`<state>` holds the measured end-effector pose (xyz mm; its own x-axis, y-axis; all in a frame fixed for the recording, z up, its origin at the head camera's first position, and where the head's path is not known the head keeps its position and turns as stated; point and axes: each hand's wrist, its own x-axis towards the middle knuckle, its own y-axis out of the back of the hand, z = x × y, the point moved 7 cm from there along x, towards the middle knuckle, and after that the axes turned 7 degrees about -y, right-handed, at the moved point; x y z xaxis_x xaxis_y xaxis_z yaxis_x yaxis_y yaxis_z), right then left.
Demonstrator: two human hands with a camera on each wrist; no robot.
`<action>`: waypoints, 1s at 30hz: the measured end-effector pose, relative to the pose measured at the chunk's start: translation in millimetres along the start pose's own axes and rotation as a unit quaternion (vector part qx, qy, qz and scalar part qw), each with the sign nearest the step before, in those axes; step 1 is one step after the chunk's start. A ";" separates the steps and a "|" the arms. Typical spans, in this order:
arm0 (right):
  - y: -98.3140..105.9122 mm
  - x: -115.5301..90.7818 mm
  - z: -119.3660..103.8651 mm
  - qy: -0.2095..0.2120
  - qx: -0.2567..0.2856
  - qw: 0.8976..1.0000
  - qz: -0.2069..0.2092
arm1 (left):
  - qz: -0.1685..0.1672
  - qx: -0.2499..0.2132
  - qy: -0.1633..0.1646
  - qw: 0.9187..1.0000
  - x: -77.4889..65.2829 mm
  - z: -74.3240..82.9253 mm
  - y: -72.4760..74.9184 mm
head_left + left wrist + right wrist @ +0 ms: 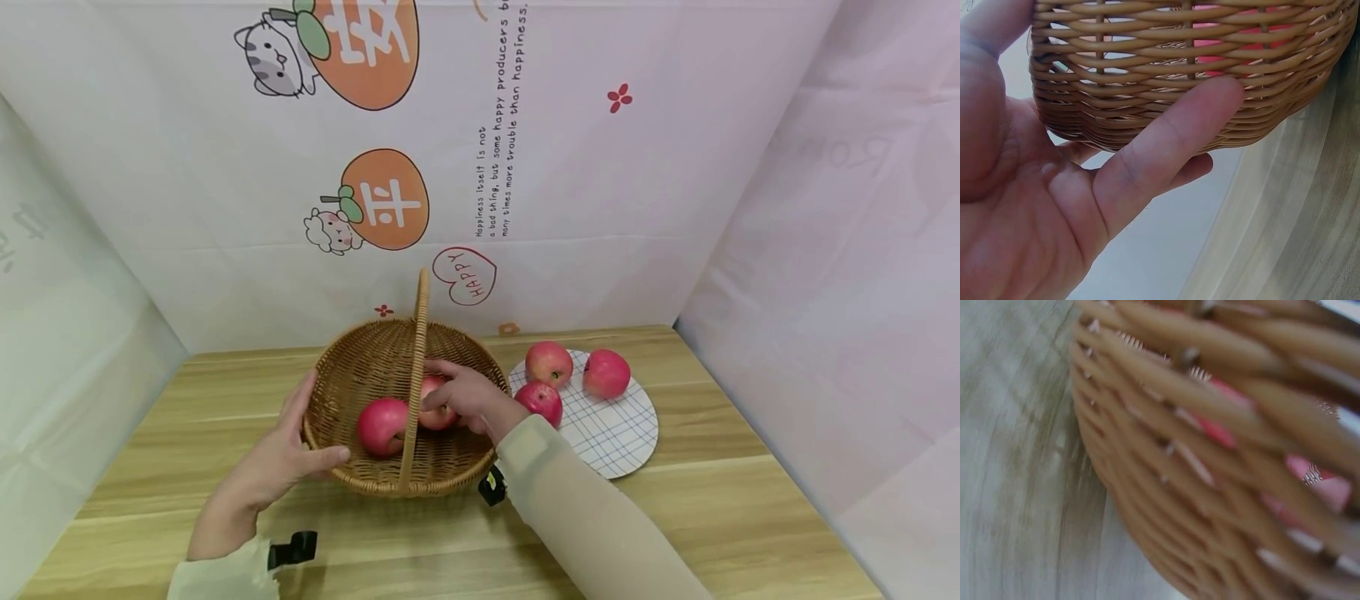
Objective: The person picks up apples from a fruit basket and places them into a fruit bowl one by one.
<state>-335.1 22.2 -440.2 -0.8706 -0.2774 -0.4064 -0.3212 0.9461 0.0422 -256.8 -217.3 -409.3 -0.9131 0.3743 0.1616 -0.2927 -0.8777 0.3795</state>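
Note:
A brown wicker basket [347, 354] with a tall arched handle stands on the wooden table. One red apple [382, 427] lies inside it, left of the handle. Reaching over the rim, my right hand [474, 398] holds a second apple [438, 419] inside the basket, right of the handle. My left hand [277, 458] rests against the basket's left side, its thumb and fingers spread along the outside. In the left wrist view, a straight digit of the left hand [1035, 206] lies across the weave. The right wrist view has the basket wall [1166, 475], with red showing through; the right hand is out of sight there.
A round plate [622, 442] with a blue grid stands right of the basket, partly behind the right forearm. It holds a back apple [548, 364], a right apple [607, 373] and a front apple [540, 403]. White printed cloth [570, 208] rises behind the table [720, 442].

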 end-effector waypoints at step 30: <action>-9.6 -5.9 -3.6 0.003 0.081 0.996 -0.044 | -0.011 0.065 0.002 0.998 -1.7 0.9 4.1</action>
<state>-328.3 14.2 -434.9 -0.8446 -0.3604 -0.3959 -0.3322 0.9327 -0.1405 -256.2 -221.3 -407.2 -0.9080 0.3916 0.1491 -0.2732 -0.8230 0.4979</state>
